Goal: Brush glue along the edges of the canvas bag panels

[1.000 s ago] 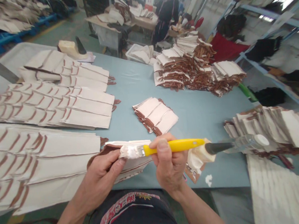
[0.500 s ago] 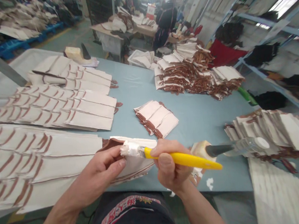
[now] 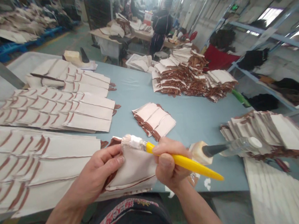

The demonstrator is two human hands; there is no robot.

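Observation:
My right hand (image 3: 171, 162) grips a brush (image 3: 185, 164) with a yellow handle. White paste coats its bristles, which touch the top edge of a cream fabric piece (image 3: 135, 165) with brown trim. My left hand (image 3: 102, 172) pinches the left edge of that piece between thumb and fingers. The piece is tilted up over several similar ones at the table's front edge. Just beyond lies a small stack of cream and brown pieces (image 3: 154, 118). Right of my right hand is a pale block with a black cone and a clear bottle (image 3: 241, 147).
Overlapping rows of cream pieces (image 3: 63, 144) cover the left of the blue table (image 3: 126, 82). Tall stacks (image 3: 179, 71) stand at the back right, and another pile (image 3: 269, 133) at the right. A person (image 3: 161, 23) stands at a far table. Metal shelving (image 3: 261, 77) lines the right.
My left hand has raised and turned the top piece so more of its face shows. The brush has moved slightly up to its top edge. The whole view has shifted a little.

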